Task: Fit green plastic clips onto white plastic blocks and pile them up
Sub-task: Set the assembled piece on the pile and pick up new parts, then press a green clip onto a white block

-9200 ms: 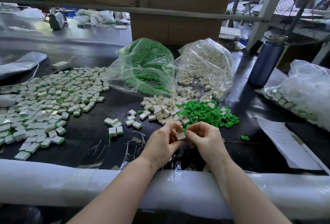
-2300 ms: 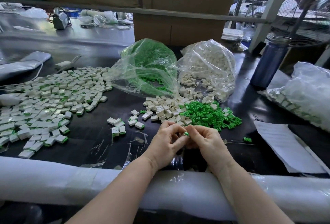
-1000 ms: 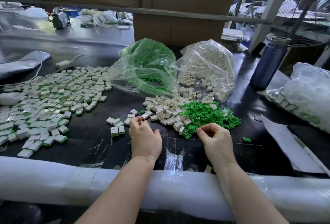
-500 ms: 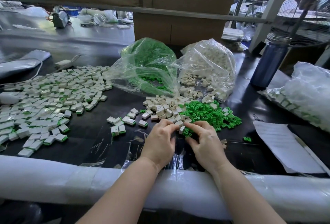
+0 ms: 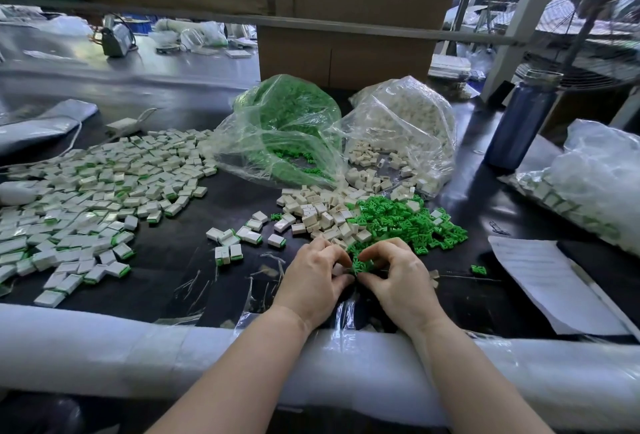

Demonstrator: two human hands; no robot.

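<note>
green clip [image 5: 361, 264] is pinched between the left hand [image 5: 317, 279] and right hand [image 5: 398, 278], both hands curled together; no readable writing.

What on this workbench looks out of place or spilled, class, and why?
One green clip lies alone on the black table, right of the hands and apart from the loose green clips. White blocks have also spilled from the open mouth of their clear bag.

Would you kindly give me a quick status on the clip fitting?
Both hands together: left hand, right hand pinching a green clip. Left's hold unclear. Loose clips close behind. Nothing blocking.
</note>
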